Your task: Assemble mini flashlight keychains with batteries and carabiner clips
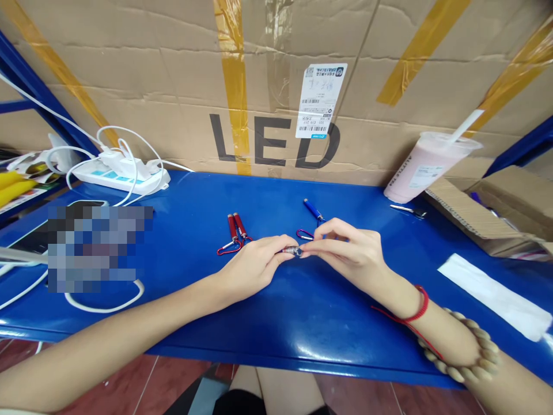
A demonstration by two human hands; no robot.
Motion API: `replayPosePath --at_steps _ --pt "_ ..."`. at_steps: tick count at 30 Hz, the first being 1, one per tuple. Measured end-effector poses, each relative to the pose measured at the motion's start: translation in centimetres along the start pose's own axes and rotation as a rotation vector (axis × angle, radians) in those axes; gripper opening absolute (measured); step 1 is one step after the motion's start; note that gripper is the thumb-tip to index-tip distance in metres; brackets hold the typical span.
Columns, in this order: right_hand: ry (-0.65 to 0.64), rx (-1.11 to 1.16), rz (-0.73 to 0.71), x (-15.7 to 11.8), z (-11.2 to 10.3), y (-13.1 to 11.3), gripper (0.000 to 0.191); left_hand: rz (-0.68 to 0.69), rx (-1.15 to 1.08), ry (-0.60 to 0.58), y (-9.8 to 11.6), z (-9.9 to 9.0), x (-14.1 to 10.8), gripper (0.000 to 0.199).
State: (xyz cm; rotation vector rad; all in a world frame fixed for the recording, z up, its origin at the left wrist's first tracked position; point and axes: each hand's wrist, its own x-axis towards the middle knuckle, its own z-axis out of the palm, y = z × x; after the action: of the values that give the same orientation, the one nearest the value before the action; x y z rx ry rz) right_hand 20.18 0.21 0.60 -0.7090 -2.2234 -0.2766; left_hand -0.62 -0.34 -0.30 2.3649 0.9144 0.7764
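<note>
My left hand [257,262] pinches a small silver metal cylinder [291,251], its other end hidden in the fingers. At the cylinder's right end, the thumb and fingertips of my right hand [349,251] are pinched together and touch it. Just behind my left hand lie two slim red cylinders [233,226] with carabiner clips, side by side; a red clip [228,248] shows beside them. Beyond my right fingers is a similar blue cylinder [311,208], and a purplish carabiner clip [305,234] lies near it.
On the blue table [276,334], a white power strip [121,176] with cables stands at left, by a phone [64,222]. To the right are a pink drink cup [425,167], an open cardboard box [479,222] and white paper [496,297]. A large carton [173,86] stands behind.
</note>
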Motion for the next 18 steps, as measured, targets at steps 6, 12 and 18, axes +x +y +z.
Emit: replayPosePath --at_steps 6,12,18 --pt "-0.014 -0.001 0.007 -0.2 0.2 -0.1 0.014 -0.094 -0.022 -0.037 0.1 -0.1 -0.2 0.013" --pt "-0.074 0.153 0.158 -0.3 0.2 -0.5 0.014 -0.085 -0.016 -0.029 0.2 0.1 -0.5 0.01" --pt "-0.06 0.265 0.273 -0.2 0.5 -1.1 0.01 0.025 0.128 0.042 0.0 0.3 -0.7 0.013"
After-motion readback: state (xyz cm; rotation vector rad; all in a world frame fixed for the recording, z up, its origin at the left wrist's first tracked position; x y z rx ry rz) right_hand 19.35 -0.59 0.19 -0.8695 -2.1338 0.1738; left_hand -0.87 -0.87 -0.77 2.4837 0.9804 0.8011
